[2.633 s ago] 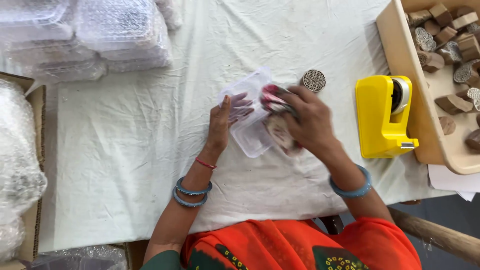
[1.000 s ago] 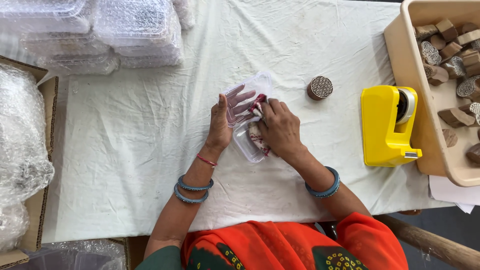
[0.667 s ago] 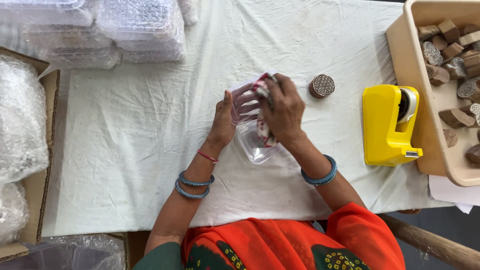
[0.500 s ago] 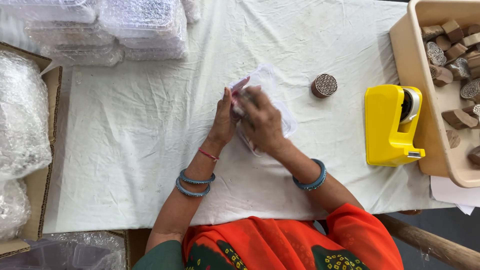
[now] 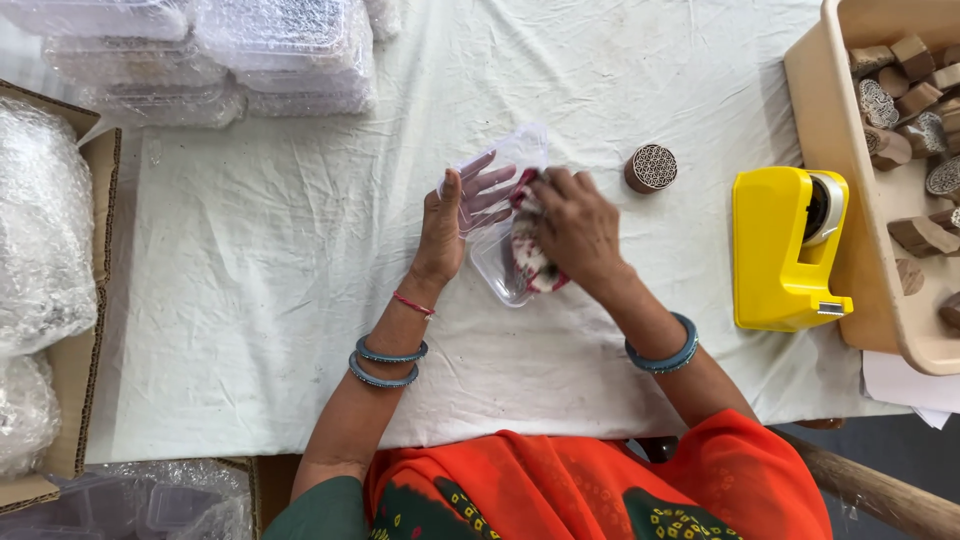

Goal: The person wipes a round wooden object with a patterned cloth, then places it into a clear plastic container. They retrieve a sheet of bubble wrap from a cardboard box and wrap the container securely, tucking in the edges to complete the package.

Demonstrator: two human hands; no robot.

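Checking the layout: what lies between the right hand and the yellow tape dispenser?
In the head view, only the white cloth lies directly between the right hand and the yellow tape dispenser; a round carved wooden stamp stands just above that stretch.

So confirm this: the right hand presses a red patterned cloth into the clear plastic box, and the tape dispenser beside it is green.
Wrong on one point: the tape dispenser is yellow, as the head view shows. The right hand does press the red patterned cloth into the clear plastic box.
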